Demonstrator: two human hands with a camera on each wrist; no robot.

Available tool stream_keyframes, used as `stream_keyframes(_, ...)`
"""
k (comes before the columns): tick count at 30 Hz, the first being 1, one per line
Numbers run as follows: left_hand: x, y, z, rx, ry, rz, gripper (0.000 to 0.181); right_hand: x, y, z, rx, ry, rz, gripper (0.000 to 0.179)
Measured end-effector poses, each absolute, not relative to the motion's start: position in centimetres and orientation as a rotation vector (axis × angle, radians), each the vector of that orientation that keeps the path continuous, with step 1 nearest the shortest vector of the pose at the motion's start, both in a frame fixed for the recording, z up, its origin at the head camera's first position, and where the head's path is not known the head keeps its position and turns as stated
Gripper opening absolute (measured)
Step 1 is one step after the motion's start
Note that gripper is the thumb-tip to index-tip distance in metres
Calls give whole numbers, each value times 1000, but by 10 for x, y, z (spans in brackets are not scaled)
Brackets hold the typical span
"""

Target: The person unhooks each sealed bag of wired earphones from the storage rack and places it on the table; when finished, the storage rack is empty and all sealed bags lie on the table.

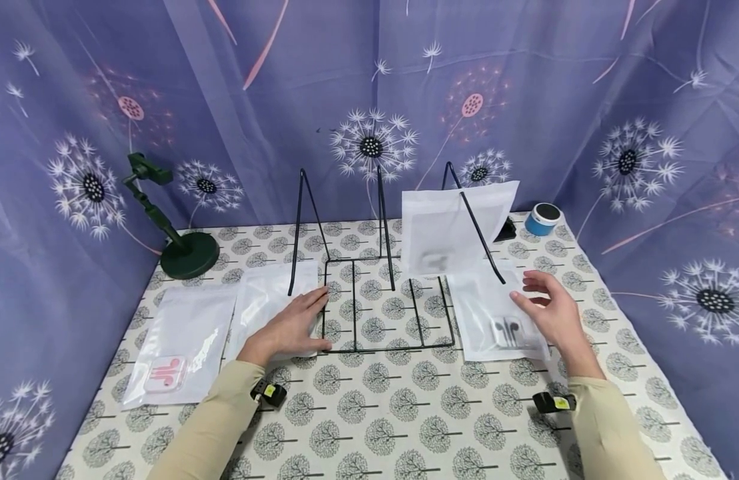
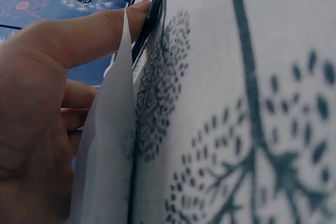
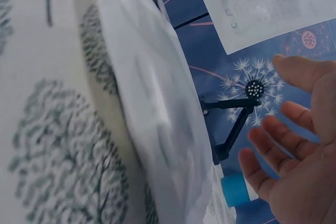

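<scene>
A black wire display rack stands mid-table, its slanting arms rising at left, middle and right. One white zip pouch with earphones showing through hangs from the right arm. My left hand lies over a pouch left of the rack, fingertips and thumb at the base's left wire. In the left wrist view the thumb reaches that wire past the pouch's edge. My right hand, fingers loosely bent and holding nothing, is above a pouch with dark earphones, near the right arm's lower tip.
Far left lies another pouch with pink earphones. Behind it stands a dark green folding stand. A blue round jar with a black top sits at the back right, beside a small black object. Purple dandelion curtains surround the table.
</scene>
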State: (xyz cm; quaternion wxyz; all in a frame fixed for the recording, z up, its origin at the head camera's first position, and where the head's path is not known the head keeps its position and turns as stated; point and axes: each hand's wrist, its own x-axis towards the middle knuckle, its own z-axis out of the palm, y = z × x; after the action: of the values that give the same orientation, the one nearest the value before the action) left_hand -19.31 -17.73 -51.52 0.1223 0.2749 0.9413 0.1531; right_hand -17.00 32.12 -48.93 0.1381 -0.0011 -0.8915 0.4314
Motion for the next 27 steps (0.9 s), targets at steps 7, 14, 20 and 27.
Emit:
stream_keyframes(7,-192,-178,-515,789,2745,457,108,-185,309,-486,111,-2422,1434,57)
stream_keyframes(14,-194,-179,-516,817,2745,444,108,-191,283,-463,172,-2318,1565,62)
stream_keyframes(20,-195,-178,-517,826,2750,445,108,-201,268,-450,202,-2269,1623,64)
stream_keyframes(27,-195,-179,-517,822,2753,442,108,-221,268,-465,223,-2227,1715,71)
